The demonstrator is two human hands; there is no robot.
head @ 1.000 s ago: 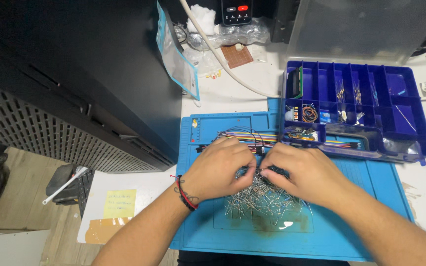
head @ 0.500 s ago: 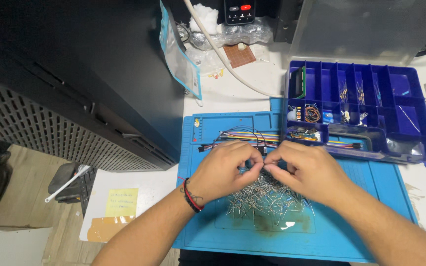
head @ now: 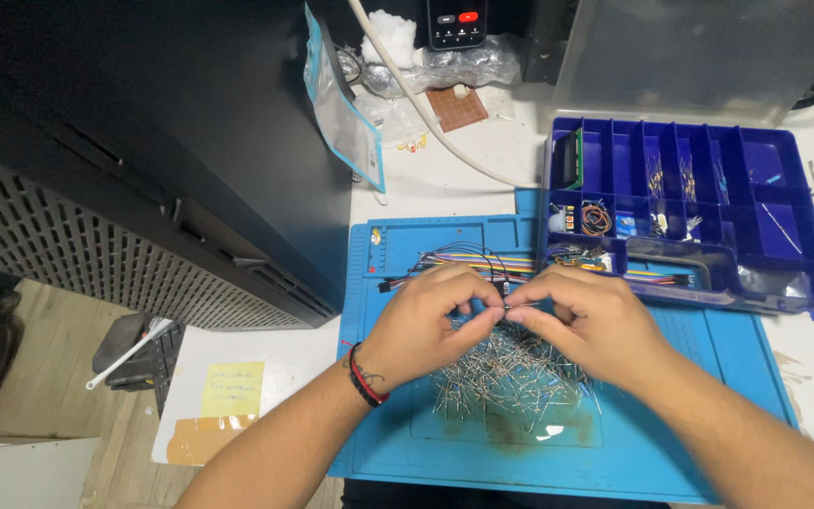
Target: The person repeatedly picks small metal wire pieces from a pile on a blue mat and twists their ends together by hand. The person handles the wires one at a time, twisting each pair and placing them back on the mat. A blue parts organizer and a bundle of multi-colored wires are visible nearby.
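Head view, looking down on a bench; black cabinet point(head: 143, 141) with a perforated side fills the left; white tabletop point(head: 445, 179) runs behind; blue mat point(head: 708, 443) lies under the work; blue compartment box point(head: 708, 188) sits at the mat's far right corner, holding small parts and wire coils.

Both hands meet over the mat's middle; left hand point(head: 421, 330), red-and-black band at the wrist, and right hand point(head: 591, 325) each pinch one thin component point(head: 506, 306) between thumb and forefinger, fingertips almost touching; it looks like a single leaded part, though it is too small to be sure. Loose pile of the same wire-legged parts point(head: 511, 377) lies just beneath the hands; bundle of jumper wires point(head: 463, 259) lies just beyond them.

Judgement on doing it well: grip close to the body of the part, work the legs slowly, keep it low over the pile so a slip lands on the mat.

Smaller items: yellow note point(head: 233, 388) at the table's left edge; white cable point(head: 426, 104) crossing the back.
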